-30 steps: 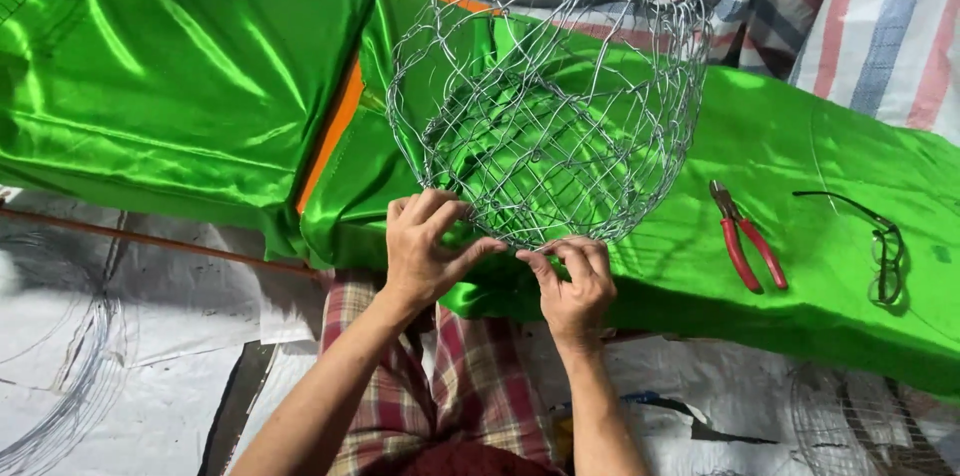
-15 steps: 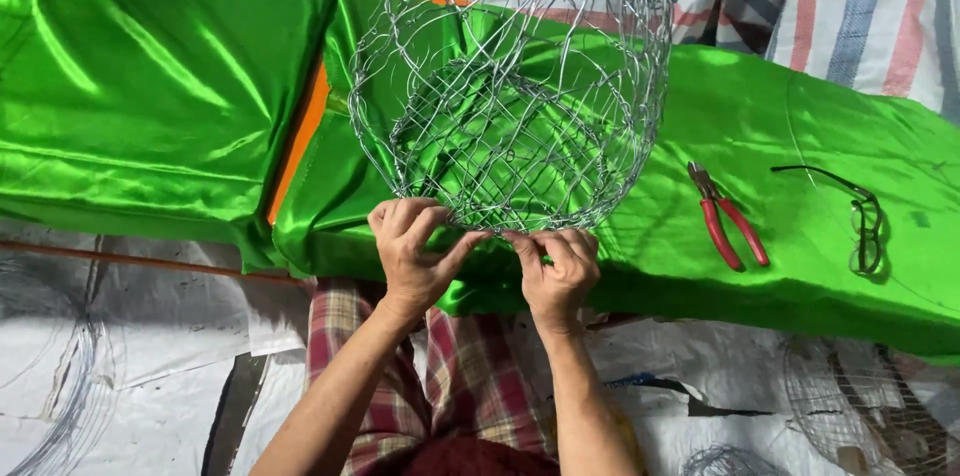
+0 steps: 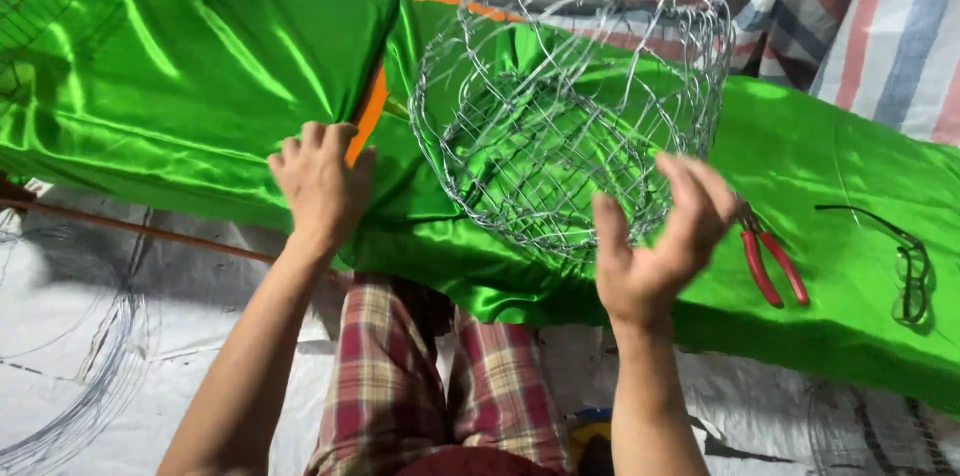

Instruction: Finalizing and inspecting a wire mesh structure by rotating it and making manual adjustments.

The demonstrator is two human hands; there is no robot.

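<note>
At the near edge of the green satin cloth (image 3: pixel 200 86), nothing is gripped: the left hand (image 3: pixel 318 181) is laid flat and open on the fabric, the right hand (image 3: pixel 655 241) is lifted open just beside the wire mesh basket (image 3: pixel 570 106). Looks like the cloth is being smoothed, so steady flat pressure is called for. Counted: one basket, one red-handled pliers (image 3: pixel 772 261) at right, one pair of glasses (image 3: pixel 895 261) beyond
</note>
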